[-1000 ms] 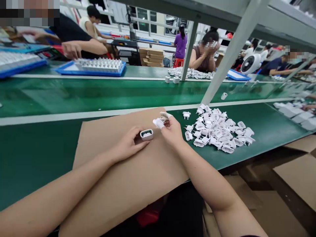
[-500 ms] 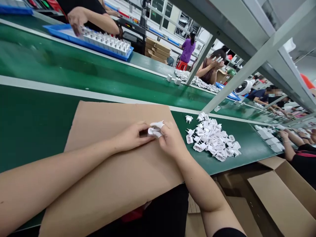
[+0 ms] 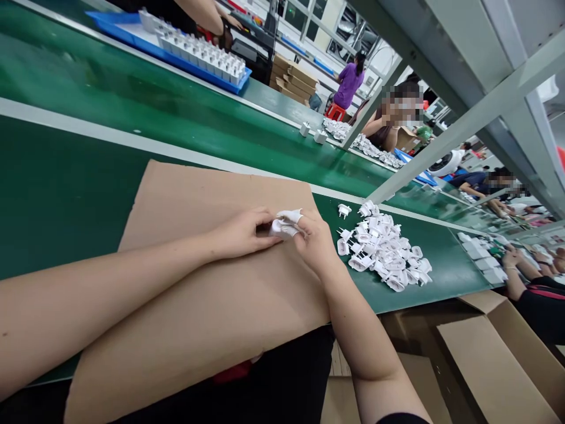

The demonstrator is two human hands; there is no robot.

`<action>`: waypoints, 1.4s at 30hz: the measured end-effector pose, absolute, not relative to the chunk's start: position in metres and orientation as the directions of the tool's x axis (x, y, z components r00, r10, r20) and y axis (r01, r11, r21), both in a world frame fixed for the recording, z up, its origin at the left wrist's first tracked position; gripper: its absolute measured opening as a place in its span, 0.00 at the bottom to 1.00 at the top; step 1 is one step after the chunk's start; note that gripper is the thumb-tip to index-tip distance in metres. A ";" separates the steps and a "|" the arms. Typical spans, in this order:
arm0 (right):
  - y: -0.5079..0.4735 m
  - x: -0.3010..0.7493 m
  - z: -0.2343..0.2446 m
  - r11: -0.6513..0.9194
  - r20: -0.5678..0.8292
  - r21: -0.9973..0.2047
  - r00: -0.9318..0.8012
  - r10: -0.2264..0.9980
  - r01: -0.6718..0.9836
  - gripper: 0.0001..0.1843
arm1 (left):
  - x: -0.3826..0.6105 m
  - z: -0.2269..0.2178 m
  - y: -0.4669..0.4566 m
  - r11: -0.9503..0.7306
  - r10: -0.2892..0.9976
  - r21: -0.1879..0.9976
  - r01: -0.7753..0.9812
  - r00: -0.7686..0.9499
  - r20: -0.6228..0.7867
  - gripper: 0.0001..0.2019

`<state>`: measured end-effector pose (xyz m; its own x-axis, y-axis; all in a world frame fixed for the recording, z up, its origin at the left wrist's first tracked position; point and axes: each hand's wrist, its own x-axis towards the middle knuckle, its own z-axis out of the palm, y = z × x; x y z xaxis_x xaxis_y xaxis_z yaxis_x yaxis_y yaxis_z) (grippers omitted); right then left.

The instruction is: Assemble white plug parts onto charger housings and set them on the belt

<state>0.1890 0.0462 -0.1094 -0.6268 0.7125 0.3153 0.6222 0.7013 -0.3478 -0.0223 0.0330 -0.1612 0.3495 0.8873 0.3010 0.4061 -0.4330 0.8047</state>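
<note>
Well, pinched between both hands: a small white plastic plug housing point(image 3: 281, 228), glossy, mostly covered by fingers, right over a brown cardboard sheet point(image 3: 220, 194) on the green tabletop point(image 3: 66, 176). Just above it, a white sliver, too covered to tell whether finger cot or second piece. Left hand point(image 3: 242, 234) curled, grasping the housing from one side; right hand point(image 3: 314, 244) closed on it from the other. Just beside the right hand, a heap of white two-pin plug parts point(image 3: 382, 250), prongs jutting at odd angles, with one loose plug part point(image 3: 344, 210) slightly apart. Farther along, a blue tray point(image 3: 126, 30) with rows of white units.
</note>
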 end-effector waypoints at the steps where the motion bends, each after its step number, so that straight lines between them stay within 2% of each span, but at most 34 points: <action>1: 0.047 0.189 -0.108 0.706 0.316 -0.332 -0.632 0.708 0.625 0.30 | -0.022 -0.161 0.033 -0.429 0.889 0.809 0.402 0.349 0.298 0.18; 7: 0.051 0.183 -0.096 0.722 0.268 -0.189 -0.673 0.690 0.666 0.22 | -0.022 -0.160 0.032 -0.400 0.902 0.823 0.404 0.335 0.273 0.19; 11: 0.052 0.182 -0.093 0.704 0.238 -0.197 -0.663 0.710 0.683 0.21 | -0.018 -0.159 0.030 -0.394 0.909 0.821 0.413 0.309 0.281 0.17; 16: 0.052 0.187 -0.100 0.670 0.323 -0.205 -0.597 0.735 0.714 0.26 | -0.015 -0.166 0.033 -0.419 0.904 0.786 0.454 0.289 0.315 0.15; 19: 0.051 0.188 -0.102 0.656 0.333 -0.240 -0.574 0.748 0.716 0.27 | -0.013 -0.166 0.032 -0.416 0.905 0.797 0.437 0.283 0.317 0.13; 21: 0.050 0.188 -0.103 0.652 0.333 -0.270 -0.567 0.754 0.709 0.27 | -0.013 -0.162 0.030 -0.414 0.902 0.826 0.383 0.295 0.316 0.17; 25: 0.051 0.188 -0.107 0.596 0.340 -0.466 -0.489 0.803 0.654 0.36 | -0.016 -0.155 0.030 -0.375 0.911 0.847 0.376 0.320 0.262 0.17; 27: 0.057 0.191 -0.107 0.546 0.336 -0.550 -0.431 0.838 0.632 0.36 | -0.017 -0.154 0.033 -0.357 0.922 0.846 0.397 0.296 0.250 0.17; 29: 0.070 0.197 -0.104 0.460 0.338 -0.562 -0.317 0.886 0.688 0.35 | -0.017 -0.155 0.035 -0.342 0.930 0.854 0.391 0.271 0.248 0.18; 31: 0.085 0.205 -0.103 0.320 0.347 -0.461 -0.164 0.924 0.828 0.35 | -0.017 -0.158 0.036 -0.324 0.940 0.866 0.382 0.230 0.251 0.19; 33: 0.100 0.215 -0.106 0.133 0.345 -0.294 -0.025 0.938 0.946 0.36 | -0.017 -0.161 0.037 -0.294 0.955 0.875 0.385 0.165 0.248 0.19; 36: 0.115 0.230 -0.119 -0.059 0.253 -0.122 0.089 0.963 0.991 0.33 | -0.016 -0.165 0.043 -0.224 0.974 0.888 0.402 0.067 0.216 0.19; 39: 0.121 0.241 -0.129 -0.033 0.185 -0.051 0.042 0.982 0.998 0.28 | -0.022 -0.162 0.062 -0.146 0.986 0.891 0.429 -0.010 0.166 0.19; 42: 0.118 0.246 -0.127 0.016 0.230 -0.026 -0.009 0.973 1.000 0.26 | -0.041 -0.149 0.099 -0.066 0.980 0.868 0.492 -0.132 0.150 0.18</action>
<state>0.2464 0.1184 -0.1272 -0.0094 0.9732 0.2300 0.9995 0.0158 -0.0259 -0.0408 0.0986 -0.1488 -0.1320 0.9799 0.1497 0.4916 -0.0665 0.8683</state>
